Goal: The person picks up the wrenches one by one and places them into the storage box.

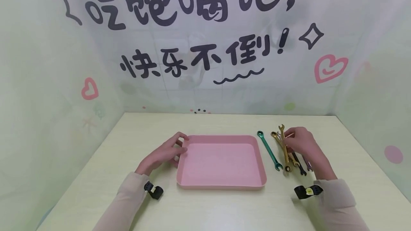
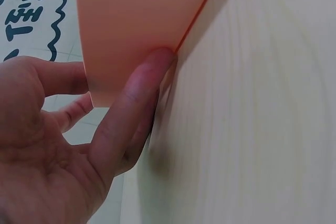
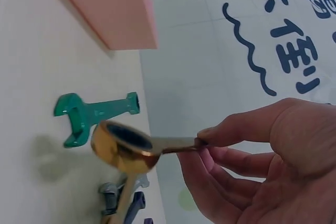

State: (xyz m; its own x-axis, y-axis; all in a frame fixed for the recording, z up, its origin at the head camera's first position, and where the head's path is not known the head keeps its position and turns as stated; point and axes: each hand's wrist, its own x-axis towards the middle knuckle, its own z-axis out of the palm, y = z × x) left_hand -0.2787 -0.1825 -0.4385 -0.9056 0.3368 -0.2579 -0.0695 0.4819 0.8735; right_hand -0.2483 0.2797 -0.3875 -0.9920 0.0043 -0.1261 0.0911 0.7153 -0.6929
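So my left fingers (image 1: 179, 150) are gripping the pink tray (image 1: 221, 167) at its left side, flat on the desk (image 1: 221, 208). Green wrench (image 1: 269, 150) lies just right of it, then a gold wrench (image 1: 285, 152) pinched in my right fingers (image 3: 236, 130), over a loose bunch of other wrenches (image 1: 301, 168).

Around the tray (image 1: 221, 165), there is room to pass over bare table (image 1: 218, 209) at 6 o'clock or along its strip at 12 before the wall (image 1: 179, 95), while the left hand (image 1: 167, 150) blocks 10, and the green wrench (image 1: 269, 149), wrench pile (image 1: 293, 159) and right hand (image 1: 302, 140) with its gold wrench (image 1: 285, 152) crowd 3.
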